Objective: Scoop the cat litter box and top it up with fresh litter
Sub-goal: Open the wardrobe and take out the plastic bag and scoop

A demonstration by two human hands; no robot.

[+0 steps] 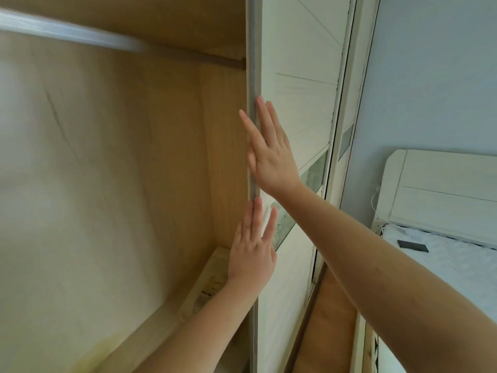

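Both bare forearms reach up; the right hand (271,154) at twelve o'clock and left hand (252,246) below press flat, straight fingers against the white sliding wardrobe door (293,109) edge. No litter box shows; sliding it looks like fetching supplies first.

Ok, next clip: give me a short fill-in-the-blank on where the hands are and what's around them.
1. Both hands lie flat, fingers straight, against the edge of the sliding ____ of the wardrobe.
2. The right hand is placed ____ the left hand on the door.
3. The dark flat object lies on the ____ at the right.
4. A hanging ____ crosses the top of the wardrobe interior.

Missing words: door; above; bed; rail
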